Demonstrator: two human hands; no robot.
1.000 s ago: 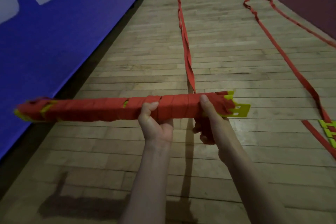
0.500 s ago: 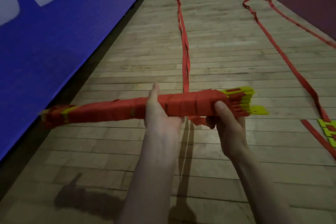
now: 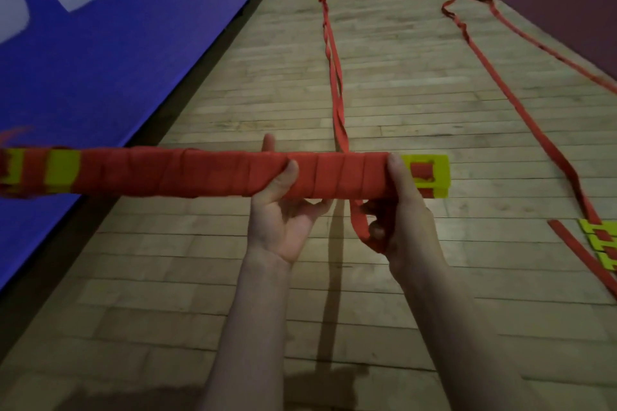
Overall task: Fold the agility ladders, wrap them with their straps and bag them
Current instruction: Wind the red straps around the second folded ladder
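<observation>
Two hands (image 3: pixel 344 213) on strap-wrapped ladder bundle (image 3: pixel 200 173)

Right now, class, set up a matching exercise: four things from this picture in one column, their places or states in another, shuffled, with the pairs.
1. left hand
2. right hand
3. ladder bundle
4. second ladder's rungs

A. lying on the floor at the right edge
B. held level, wrapped in red strap
C. grips the bundle's middle
D. holds the bundle's end and the loose strap

Pairs: 1-C, 2-D, 3-B, 4-A
</observation>
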